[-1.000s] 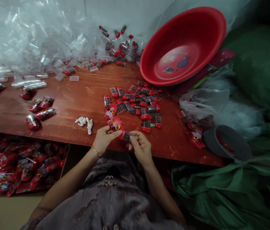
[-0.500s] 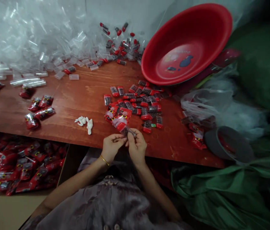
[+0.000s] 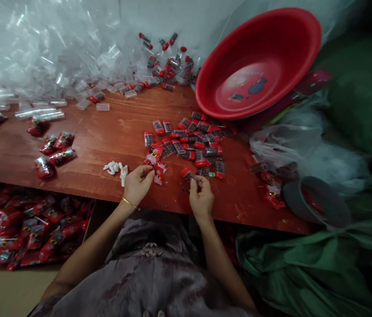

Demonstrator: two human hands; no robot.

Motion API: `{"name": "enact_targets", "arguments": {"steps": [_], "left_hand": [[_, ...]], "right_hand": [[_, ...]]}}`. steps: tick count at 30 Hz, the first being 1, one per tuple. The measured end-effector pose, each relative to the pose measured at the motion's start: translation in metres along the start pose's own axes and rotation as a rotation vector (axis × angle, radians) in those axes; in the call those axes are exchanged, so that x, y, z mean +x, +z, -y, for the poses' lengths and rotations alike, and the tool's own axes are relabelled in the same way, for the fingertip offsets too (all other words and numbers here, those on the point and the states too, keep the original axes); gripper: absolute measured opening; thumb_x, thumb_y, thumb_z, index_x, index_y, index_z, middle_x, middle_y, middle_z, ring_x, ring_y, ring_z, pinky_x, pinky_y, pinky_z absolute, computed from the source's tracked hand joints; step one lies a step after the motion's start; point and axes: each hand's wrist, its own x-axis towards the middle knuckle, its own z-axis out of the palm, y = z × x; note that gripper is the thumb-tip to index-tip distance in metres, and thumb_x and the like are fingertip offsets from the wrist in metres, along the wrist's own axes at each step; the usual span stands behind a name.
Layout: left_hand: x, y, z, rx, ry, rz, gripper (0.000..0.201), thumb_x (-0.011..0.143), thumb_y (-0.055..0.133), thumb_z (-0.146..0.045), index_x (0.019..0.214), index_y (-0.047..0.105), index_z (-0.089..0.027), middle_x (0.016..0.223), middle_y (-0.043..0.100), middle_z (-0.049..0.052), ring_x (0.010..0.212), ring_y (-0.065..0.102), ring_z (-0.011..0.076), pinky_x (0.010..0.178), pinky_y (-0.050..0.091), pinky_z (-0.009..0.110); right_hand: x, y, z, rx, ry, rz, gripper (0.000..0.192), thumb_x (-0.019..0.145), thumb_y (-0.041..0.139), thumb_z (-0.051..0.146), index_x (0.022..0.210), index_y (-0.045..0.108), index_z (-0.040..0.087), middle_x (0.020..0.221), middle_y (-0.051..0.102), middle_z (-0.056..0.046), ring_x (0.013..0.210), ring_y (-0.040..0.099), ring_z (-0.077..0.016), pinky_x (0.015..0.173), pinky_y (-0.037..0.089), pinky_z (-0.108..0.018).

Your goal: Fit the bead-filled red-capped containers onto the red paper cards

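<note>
A: Red-capped vial (image 3: 187, 176) is sitting in the right hand (image 3: 201, 197), at the near edge of the desk (image 3: 113, 136), just near of the loose heap of vials (image 3: 189, 141).

B: How is that grip looking?

A: The fingers are curling closed around the vial, with its red cap sticking out to the far left of the fingertips. The dark body is partly hiding behind the fingers.

B: And the left hand (image 3: 137, 184)?

A: It is pinching a red printed sachet (image 3: 159, 171) between thumb and fingertips, so that grip is closing on the packet's near edge. A second sachet (image 3: 154, 153) is lying just beyond it, touching the heap.

B: Are the two hands touching?

A: No, they are resting apart, with bare wood showing between them.

B: What else is lying around?

A: A small white crumpled scrap (image 3: 117, 168) is lying just left of the left hand. Filled sachets (image 3: 53, 149) are lying in a cluster further left. A big drift of clear plastic sleeves (image 3: 40, 57) is covering the far left of the desk. A red basin (image 3: 258, 61) is leaning tilted at the far right. A box of finished sachets (image 3: 23, 229) is standing below the near left edge, and green cloth (image 3: 304, 264) is bunching at the near right.
</note>
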Motion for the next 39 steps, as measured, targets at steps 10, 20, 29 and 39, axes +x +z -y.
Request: {"name": "enact_targets", "arguments": {"steps": [10,20,29,39], "left_hand": [[0.005,0.005,0.012,-0.117,-0.106,0.050,0.035,0.049,0.078,-0.016,0.082,0.067,-0.015,0.069,0.069,0.001,0.065,0.063,0.0129,0.063,0.049,0.024],[-0.008,0.013,-0.010,-0.609,-0.222,-0.063,0.047,0.041,0.084,-0.019,0.084,0.065,-0.013,0.067,0.065,-0.002,0.061,0.058,0.0077,0.066,0.045,0.022],[-0.022,0.001,-0.027,-0.377,-0.413,0.188,0.045,0.044,0.084,-0.041,0.072,0.067,-0.011,0.063,0.067,0.003,0.052,0.058,0.0095,0.049,0.044,0.020],[-0.016,-0.006,-0.023,-0.430,-0.424,0.043,0.049,0.033,0.086,-0.044,0.061,0.062,-0.012,0.059,0.063,-0.001,0.050,0.056,0.0073,0.052,0.047,0.020]], "right_hand": [[0.008,0.018,0.031,-0.317,-0.556,0.138,0.038,0.084,0.050,0.027,0.117,0.056,0.011,0.125,0.054,-0.017,0.110,0.048,-0.0283,0.094,0.041,-0.043],[-0.015,0.023,0.036,0.512,0.044,0.387,0.044,0.077,0.058,0.047,0.108,0.058,0.017,0.094,0.067,-0.007,0.076,0.061,-0.0158,0.067,0.051,-0.028],[-0.018,0.024,0.047,0.506,-0.124,0.443,0.030,0.085,0.049,0.040,0.067,0.057,0.017,0.060,0.053,0.002,0.057,0.047,-0.0103,0.057,0.039,-0.023],[0.018,0.006,0.034,-0.232,-0.386,0.185,0.034,0.087,0.047,0.044,0.095,0.062,0.014,0.095,0.065,-0.012,0.089,0.055,-0.0244,0.080,0.042,-0.037]]}}
